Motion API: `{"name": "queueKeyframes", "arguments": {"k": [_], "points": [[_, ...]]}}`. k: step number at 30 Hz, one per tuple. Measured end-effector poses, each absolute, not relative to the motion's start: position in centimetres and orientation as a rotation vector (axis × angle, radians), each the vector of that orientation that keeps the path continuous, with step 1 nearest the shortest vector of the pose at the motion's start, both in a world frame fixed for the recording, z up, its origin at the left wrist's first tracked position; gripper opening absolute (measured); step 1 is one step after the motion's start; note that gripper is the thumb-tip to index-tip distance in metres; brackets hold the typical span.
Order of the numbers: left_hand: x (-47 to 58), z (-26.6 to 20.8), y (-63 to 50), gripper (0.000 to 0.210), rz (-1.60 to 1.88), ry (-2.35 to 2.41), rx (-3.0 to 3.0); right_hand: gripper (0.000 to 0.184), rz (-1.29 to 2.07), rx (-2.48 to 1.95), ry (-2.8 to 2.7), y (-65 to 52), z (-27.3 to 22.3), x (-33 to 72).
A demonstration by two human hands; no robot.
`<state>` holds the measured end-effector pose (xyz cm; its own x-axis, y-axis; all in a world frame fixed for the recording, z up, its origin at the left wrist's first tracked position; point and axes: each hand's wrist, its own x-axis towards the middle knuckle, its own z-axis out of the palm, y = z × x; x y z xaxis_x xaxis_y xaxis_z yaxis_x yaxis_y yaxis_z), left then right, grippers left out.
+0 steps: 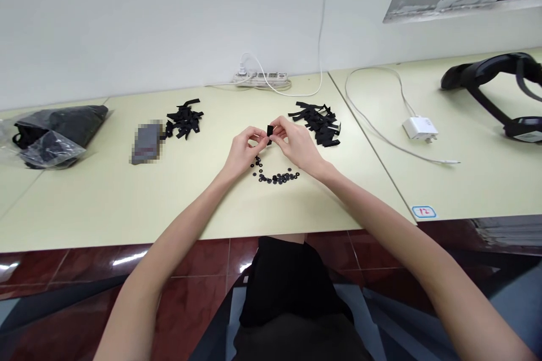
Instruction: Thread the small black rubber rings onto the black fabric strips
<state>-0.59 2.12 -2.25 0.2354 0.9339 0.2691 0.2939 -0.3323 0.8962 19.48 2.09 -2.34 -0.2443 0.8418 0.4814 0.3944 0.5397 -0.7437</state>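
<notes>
Between my two hands, a short black strip (270, 131) is held up above the table, pinched at the fingertips. My left hand (245, 149) grips it from the left, fingers closed. From the other side, my right hand (295, 141) pinches it with thumb and forefinger. Just below the hands lies a scatter of small black rings or discs (279, 178), several with a hole in the middle. To the right of my right hand is a loose pile of black strips (319, 122). Another pile of black pieces (185, 120) lies to the left.
A blurred grey object (147, 142) and a clear plastic bag with black contents (63, 135) lie at left. A power strip (260, 79) with a white cable stands by the wall. On the right are a white charger (420, 128) with its cable and a black headset (486, 82).
</notes>
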Motion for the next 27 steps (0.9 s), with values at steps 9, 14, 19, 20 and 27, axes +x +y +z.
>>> {"name": "queueKeyframes", "arguments": {"k": [9, 14, 19, 20, 27], "points": [[-1.6, -1.3, 2.9, 0.042, 0.999, 1.027, 1.369, 0.013, 0.6, -0.823, -1.906, 1.4, -0.9, 20.1], [-1.4, -0.7, 2.4, 0.043, 0.937, 0.973, 1.315, 0.011, 0.514, -0.833, -1.885, 1.4, -0.7, 20.0], [-1.2, 0.0, 1.7, 0.036, 0.983, 1.034, 1.263, 0.012, 0.517, -0.801, -1.766, 1.9, -0.6, 20.1], [-1.2, 0.0, 1.7, 0.037, 0.97, 1.033, 1.257, 0.013, 0.55, -0.793, -1.741, 2.0, -0.6, 20.2], [-1.1, -0.3, 2.2, 0.063, 0.899, 0.93, 1.141, 0.03, 0.951, -0.684, -1.651, 2.0, -0.7, 20.1]]}}
